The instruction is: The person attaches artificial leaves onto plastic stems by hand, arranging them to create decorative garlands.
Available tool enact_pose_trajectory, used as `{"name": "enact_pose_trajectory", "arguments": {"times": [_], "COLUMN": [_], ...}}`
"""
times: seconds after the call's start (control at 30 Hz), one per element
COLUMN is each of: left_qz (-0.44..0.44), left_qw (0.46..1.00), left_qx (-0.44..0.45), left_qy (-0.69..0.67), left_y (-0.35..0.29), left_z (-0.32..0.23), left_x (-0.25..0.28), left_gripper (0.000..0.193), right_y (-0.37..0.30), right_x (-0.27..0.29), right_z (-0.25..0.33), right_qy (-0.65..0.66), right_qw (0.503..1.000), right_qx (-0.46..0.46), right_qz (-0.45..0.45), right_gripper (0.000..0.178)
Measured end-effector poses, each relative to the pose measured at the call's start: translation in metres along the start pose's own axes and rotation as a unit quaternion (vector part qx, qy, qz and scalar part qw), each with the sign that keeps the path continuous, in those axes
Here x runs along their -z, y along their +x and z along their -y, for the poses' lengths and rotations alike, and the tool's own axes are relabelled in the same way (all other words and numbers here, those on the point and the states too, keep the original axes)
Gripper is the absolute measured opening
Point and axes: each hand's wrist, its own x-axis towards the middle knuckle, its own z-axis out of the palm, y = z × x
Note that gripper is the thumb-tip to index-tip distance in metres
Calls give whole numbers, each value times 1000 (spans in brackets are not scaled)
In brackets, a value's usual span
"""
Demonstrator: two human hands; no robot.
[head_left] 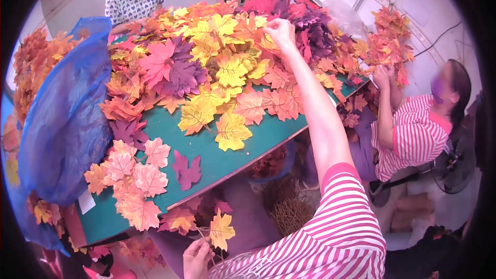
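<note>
My left hand [198, 258] is closed on the thin stem of an artificial maple-leaf spray, low in front of the green table. A yellow-orange leaf [221, 231] stands up from that spray, and pinkish-red and orange leaves [178, 220] hang beside it. My right arm reaches across to the far side of the leaf heap. There my right hand [281, 35] has its fingers pinched together at an orange-yellow artificial maple leaf [267, 41]. Yellow leaves [231, 70] lie left of that hand, purple ones [315, 26] right of it.
The green table [206, 168] carries a pale peach leaf bunch [137, 181] and a single purple leaf [186, 169]. A blue plastic bag [67, 119] hangs at the left. One person [135, 2] is across the table; another [418, 129] sits at right, handling hanging orange leaves [390, 36].
</note>
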Motion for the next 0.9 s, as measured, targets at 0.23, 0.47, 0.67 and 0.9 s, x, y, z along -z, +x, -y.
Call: {"name": "enact_pose_trajectory", "arguments": {"times": [0.23,0.47,0.67,0.9], "left_qz": [-2,-12,-39,-11], "left_qw": [999,984,989,990], "left_qx": [-48,-114,-127,-138], "left_qy": [14,135,61,37], "left_y": [-12,1,12,6], "left_z": [7,7,12,19], "left_x": [12,22,23,24], "left_gripper": [31,27,23,21], "right_y": [11,37,-308,-456], "right_x": [17,64,149,153], "right_z": [21,39,266,283], "right_qy": [91,-82,445,429], "right_qw": [993,996,817,682], "right_qx": [-14,11,24,71], "right_qz": [-72,23,366,588], "right_gripper": [10,34,28,17]}}
